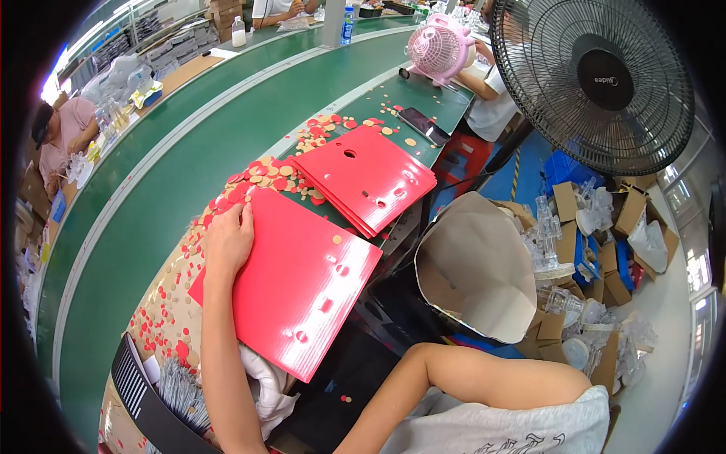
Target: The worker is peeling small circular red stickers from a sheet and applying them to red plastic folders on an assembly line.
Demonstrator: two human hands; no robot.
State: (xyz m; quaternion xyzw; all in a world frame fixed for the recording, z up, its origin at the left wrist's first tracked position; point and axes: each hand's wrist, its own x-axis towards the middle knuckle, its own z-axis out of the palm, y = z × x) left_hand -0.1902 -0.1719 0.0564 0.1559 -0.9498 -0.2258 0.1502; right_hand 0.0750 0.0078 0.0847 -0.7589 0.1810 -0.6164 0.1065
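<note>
The left hand (229, 236) is laid flat, fingers spread, on the near red sheet (302, 291), pressing without gripping it; the sheet overhangs the bench edge. The right hand is hidden below. A second red stack (367, 178) lies beyond. Clear plastic parts are heaped among cardboard boxes (597, 257).

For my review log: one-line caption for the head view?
Left hand presses a red corrugated sheet beside a stack of sheets.

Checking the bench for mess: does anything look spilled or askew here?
Yes. Small red and tan punched-out discs lie scattered across the work surface around the left hand and both red corrugated plastic sheets. The near sheet overhangs the bench edge. A few discs have dropped below it.
</note>
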